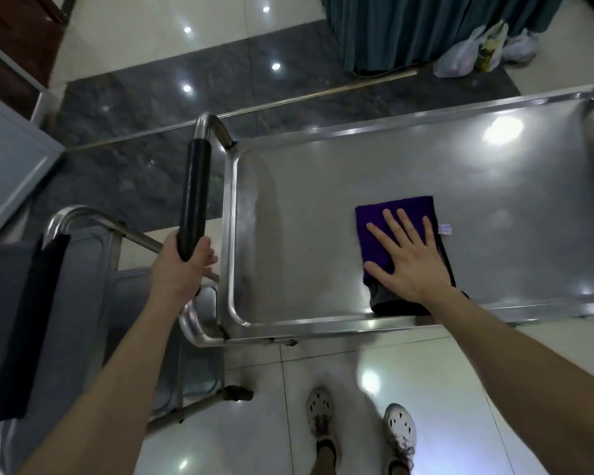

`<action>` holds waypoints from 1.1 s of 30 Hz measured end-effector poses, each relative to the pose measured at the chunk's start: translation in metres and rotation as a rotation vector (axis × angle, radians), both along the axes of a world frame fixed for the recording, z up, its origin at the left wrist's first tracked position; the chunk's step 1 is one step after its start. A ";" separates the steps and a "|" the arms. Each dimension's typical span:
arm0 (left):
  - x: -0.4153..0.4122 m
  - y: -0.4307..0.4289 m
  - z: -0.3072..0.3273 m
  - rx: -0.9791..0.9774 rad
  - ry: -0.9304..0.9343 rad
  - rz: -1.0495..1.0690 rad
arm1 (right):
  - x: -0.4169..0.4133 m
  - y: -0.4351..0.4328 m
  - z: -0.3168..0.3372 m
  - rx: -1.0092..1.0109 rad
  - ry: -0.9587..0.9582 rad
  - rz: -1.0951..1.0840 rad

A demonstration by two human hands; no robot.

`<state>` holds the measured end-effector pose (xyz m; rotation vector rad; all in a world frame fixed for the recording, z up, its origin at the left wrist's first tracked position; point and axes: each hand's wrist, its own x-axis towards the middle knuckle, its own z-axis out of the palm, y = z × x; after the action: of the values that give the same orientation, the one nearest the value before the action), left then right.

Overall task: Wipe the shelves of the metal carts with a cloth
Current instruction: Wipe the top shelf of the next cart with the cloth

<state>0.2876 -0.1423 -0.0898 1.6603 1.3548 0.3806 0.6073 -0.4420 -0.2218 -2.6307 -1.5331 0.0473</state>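
Observation:
A steel cart's top shelf spreads across the middle of the view, its raised rim running along the near edge. A folded purple cloth lies flat on the shelf near that edge. My right hand presses on the cloth with its fingers spread and straight. My left hand grips the lower end of the cart's black-sleeved handle at the shelf's left end.
A second metal cart stands at the left, close against the first, with a dark cloth draped over its rail. Plastic bags lie by a teal curtain at the back right. A white cabinet is at far left. My feet stand on glossy tiles below.

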 end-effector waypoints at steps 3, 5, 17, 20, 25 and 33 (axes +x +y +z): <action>-0.003 -0.003 -0.005 -0.071 -0.119 0.016 | -0.001 0.007 -0.001 -0.033 -0.029 -0.036; -0.004 -0.003 -0.005 -0.026 -0.085 -0.007 | -0.009 0.017 0.000 -0.053 -0.020 -0.086; -0.032 -0.054 0.001 -0.018 -0.050 -0.095 | -0.208 0.064 0.006 0.000 0.088 0.115; -0.037 -0.061 0.002 -0.046 -0.031 -0.088 | -0.203 0.071 0.008 0.004 0.091 0.116; -0.035 -0.065 0.005 -0.025 -0.067 -0.101 | -0.149 0.153 0.017 -0.045 0.120 0.088; -0.036 -0.065 0.001 0.001 -0.091 -0.059 | -0.074 0.319 0.021 -0.073 0.169 0.021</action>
<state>0.2511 -0.2074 -0.0892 1.6602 1.2361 0.4166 0.5328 -0.1230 -0.2010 -2.5882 -1.5298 0.3248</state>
